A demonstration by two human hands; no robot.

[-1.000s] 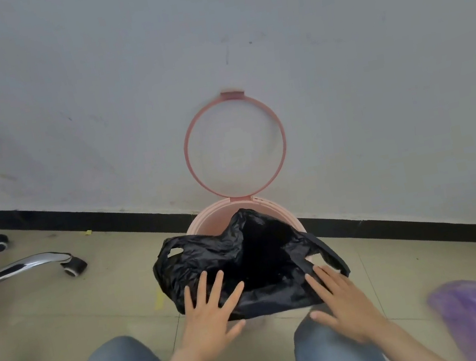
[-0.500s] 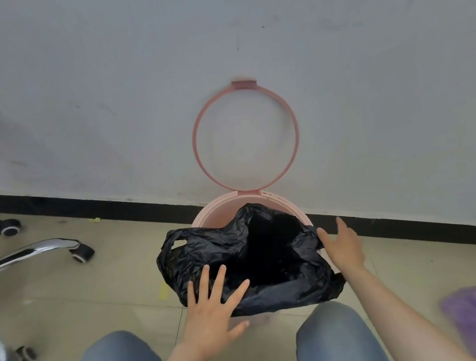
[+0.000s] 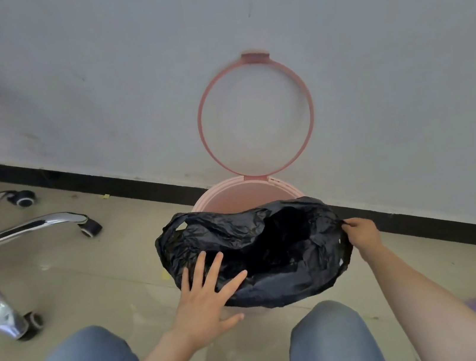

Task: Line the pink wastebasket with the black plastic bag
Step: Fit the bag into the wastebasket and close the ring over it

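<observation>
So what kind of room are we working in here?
Probably an office: a chrome swivel-chair base on castors, pale tiled floor, and a plain white wall with black skirting, the pink wastebasket against it.

The black bag (image 3: pixel 254 249) covers the wastebasket (image 3: pixel 244 191) mouth; only the far rim stays clear.

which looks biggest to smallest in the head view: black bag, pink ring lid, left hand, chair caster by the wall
1. black bag, spread widest across the wastebasket
2. pink ring lid, standing open against the wall
3. left hand, flat on the bag; it sits nearer the camera, so it looks enlarged
4. chair caster, clearly smallest
</observation>
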